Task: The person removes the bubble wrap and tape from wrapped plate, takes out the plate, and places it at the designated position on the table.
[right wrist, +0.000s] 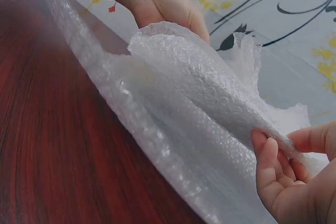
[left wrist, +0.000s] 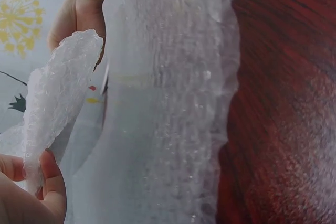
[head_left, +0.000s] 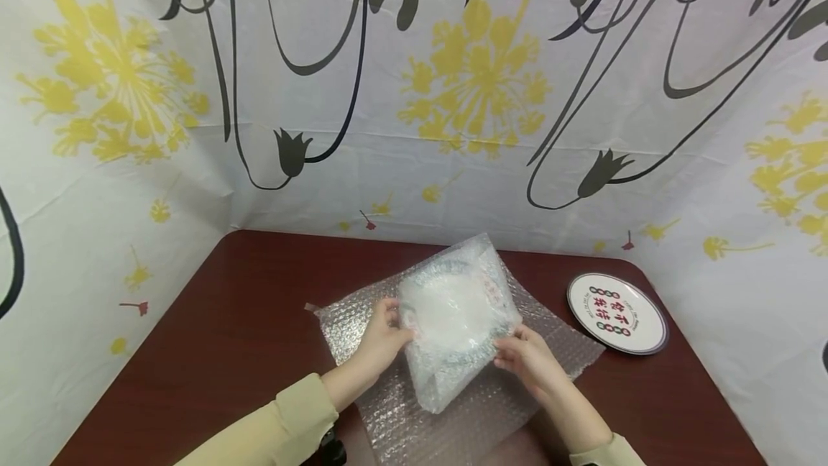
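A plate wrapped in bubble wrap (head_left: 456, 308) is held up between both hands, its folded wrap ending in corners at top and bottom. My left hand (head_left: 377, 340) grips its left edge, thumb on the near face. On the opposite edge, my right hand (head_left: 530, 362) pinches the wrap between thumb and fingers, as the right wrist view also shows. Red and dark rim marks show faintly through the layers. Beneath the bundle a flat bubble wrap sheet (head_left: 349, 322) lies spread over the table.
A white plate (head_left: 617, 313) with a dark rim and red characters lies at the right of the dark red wooden table (head_left: 194, 351). Patterned cloth (head_left: 388, 92) hangs along the table's back and sides.
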A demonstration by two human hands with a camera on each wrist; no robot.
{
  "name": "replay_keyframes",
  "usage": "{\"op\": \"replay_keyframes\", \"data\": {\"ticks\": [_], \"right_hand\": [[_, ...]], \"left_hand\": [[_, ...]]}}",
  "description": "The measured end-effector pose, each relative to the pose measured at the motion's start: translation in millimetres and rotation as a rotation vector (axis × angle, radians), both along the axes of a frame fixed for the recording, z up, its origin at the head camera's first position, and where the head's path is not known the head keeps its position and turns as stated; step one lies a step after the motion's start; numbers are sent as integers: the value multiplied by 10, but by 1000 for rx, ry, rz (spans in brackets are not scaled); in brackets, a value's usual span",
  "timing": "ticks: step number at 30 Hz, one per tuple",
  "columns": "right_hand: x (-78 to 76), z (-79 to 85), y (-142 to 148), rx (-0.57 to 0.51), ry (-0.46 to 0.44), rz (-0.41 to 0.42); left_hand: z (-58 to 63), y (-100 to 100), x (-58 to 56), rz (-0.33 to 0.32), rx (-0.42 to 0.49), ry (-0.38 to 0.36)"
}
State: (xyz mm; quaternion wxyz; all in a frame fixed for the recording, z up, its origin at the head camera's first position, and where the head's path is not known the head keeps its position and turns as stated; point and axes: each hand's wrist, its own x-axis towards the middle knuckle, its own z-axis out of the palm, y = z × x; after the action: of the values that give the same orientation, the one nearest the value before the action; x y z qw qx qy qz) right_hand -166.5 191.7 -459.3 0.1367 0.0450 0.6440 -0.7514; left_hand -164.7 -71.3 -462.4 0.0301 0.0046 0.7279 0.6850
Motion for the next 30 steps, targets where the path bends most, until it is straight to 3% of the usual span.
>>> {"op": "replay_keyframes", "data": {"ticks": [14,30], "right_hand": [[-81,-194,50,13,-37,-49],[-115,-362,50,61,-52,-54]], "left_hand": [[-206,81,-126,28,-46,14],[-334,95,-141,48,-48,10]]}}
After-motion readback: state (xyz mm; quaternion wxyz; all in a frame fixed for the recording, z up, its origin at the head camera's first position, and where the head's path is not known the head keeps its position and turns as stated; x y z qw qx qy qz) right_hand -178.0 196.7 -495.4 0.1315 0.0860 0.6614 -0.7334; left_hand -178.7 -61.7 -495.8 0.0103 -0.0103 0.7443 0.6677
